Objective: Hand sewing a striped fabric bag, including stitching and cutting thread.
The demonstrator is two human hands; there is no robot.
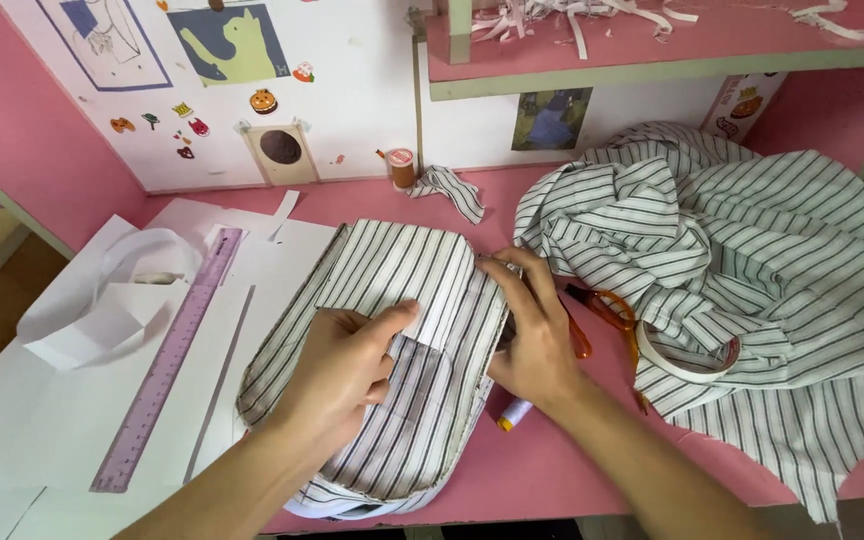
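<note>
Pressing flat on the striped fabric piece point(392, 400), the left hand point(337, 375) lay with its grip released, thumb stretched across the folded white panel at the piece's middle. The right hand point(532, 340) pinched the piece's right edge, its grip grasping the fold between fingertips and thumb. The piece itself lay on the pink bench point(572, 470), directly beneath both hands. Left of the piece sat a purple ruler point(167, 365) on white paper; right of it lay orange-handled scissors point(607, 310), a tape roll point(687, 355) and heaped striped cloth point(742, 260)
</note>
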